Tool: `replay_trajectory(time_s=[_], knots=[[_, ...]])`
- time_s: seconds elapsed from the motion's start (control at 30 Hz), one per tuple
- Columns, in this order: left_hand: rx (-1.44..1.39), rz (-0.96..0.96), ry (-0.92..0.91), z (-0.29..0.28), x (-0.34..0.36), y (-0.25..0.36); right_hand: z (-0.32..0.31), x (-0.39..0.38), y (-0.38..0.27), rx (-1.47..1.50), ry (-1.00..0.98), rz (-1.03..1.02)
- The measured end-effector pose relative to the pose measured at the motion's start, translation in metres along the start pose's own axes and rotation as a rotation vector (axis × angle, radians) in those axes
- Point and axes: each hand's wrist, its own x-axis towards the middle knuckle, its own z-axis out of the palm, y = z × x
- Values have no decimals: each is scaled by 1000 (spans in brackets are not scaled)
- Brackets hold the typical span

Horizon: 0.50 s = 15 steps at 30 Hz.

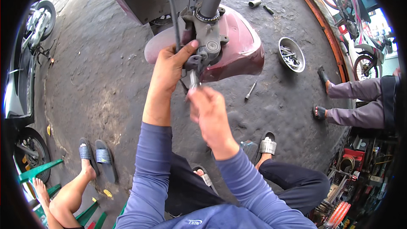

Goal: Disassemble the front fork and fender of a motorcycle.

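In close, a worker's right hand [208, 112], blurred, grips the end of a silver cylinder [193, 77], apparently keeping it lined up with the grey steering assembly [213, 32] at a two-wheeler's front. The left hand [171, 65] holds the assembly's near side, thumb forward, seemingly bracing it. Beyond, right of the red fender [243, 38], a metal bowl [298, 49] corrals loose hardware [289, 57], likely against straying.

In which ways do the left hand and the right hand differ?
The left hand is higher in the picture than the right hand. The left hand looks sharp, beside the grey metal bracket; the right hand looks blurred, holding a shiny metal piece. Both are bare.
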Motion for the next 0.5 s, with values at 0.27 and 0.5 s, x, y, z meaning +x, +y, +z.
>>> replay_trajectory(time_s=[0.27, 0.5], knots=[[49, 46, 19, -50, 16, -11, -36, 71, -88, -355, 305, -952], [192, 141, 216, -148, 68, -8, -54, 133, -126, 115, 112, -732]])
